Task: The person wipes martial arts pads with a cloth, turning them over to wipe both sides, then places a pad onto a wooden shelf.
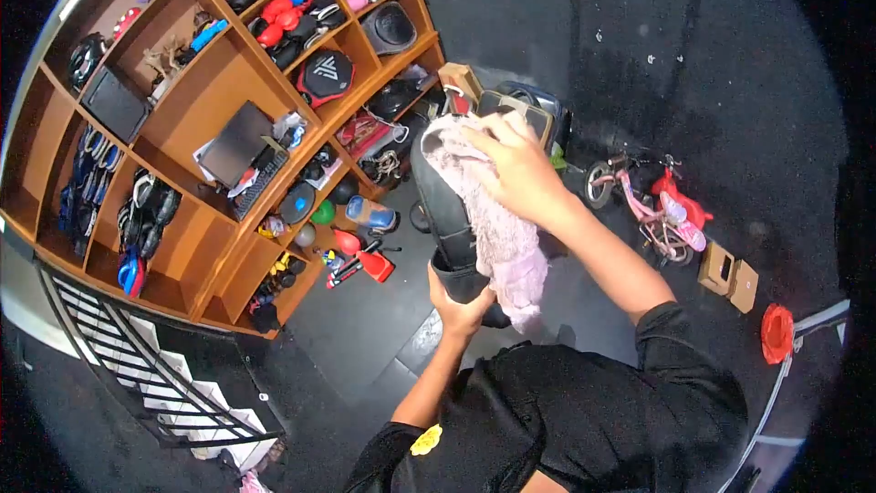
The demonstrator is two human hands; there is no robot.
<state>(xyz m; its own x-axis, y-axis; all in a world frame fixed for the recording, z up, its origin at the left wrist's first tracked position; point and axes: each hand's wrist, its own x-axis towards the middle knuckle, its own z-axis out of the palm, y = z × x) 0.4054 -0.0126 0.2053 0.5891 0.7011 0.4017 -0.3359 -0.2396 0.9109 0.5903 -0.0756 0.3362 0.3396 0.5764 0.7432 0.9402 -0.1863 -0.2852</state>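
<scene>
Strong fisheye bending, black vignetted corners

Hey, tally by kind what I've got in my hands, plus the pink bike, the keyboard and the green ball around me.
Pink cloth, at the right hand: 1
Black curved item, in the left hand: 1
Pink bike: 1
Keyboard: 1
Green ball: 1
Total: 5

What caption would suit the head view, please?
Left hand grips a black pad; right hand holds a pink cloth on it.
</scene>
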